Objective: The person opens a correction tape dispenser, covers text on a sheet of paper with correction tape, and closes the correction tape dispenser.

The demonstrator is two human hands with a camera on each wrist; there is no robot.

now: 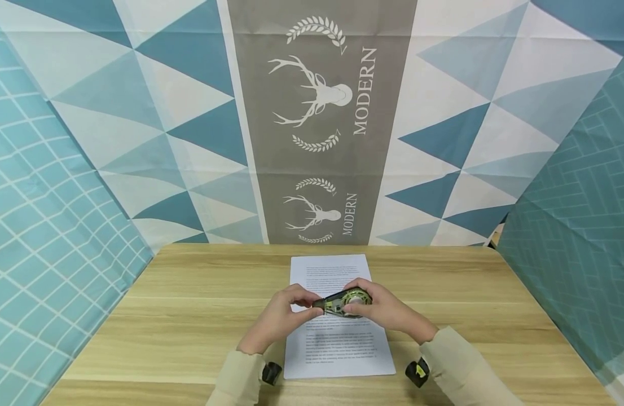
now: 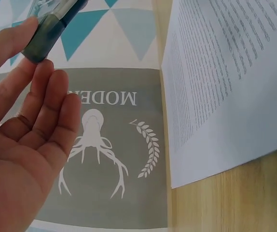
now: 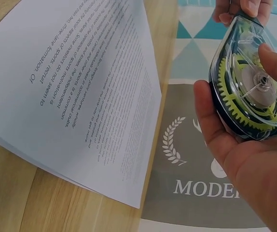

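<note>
A correction tape point(image 1: 337, 305) with a clear case and yellow-green gears is held up over the printed paper point(image 1: 337, 349). My right hand point(image 1: 383, 307) grips its wide rounded end, thumb on top of the case. At the narrow dark end, the thumb and forefinger of my left hand point(image 1: 286, 316) pinch the tip cap. In the left wrist view, the dark cap point(image 2: 44, 41) sits between thumb and forefinger while the other fingers are loosely bent. The right wrist view shows the gears point(image 3: 240, 96) through the case; the left fingertips are at its far end.
The paper, apparently a small stack, lies flat on a wooden table point(image 1: 190, 316). Behind the table stands a patterned cloth backdrop point(image 1: 317, 169) with deer heads and triangles. Blue-green cloths hang at the left and right sides. Both wrists carry small black devices point(image 1: 271, 373).
</note>
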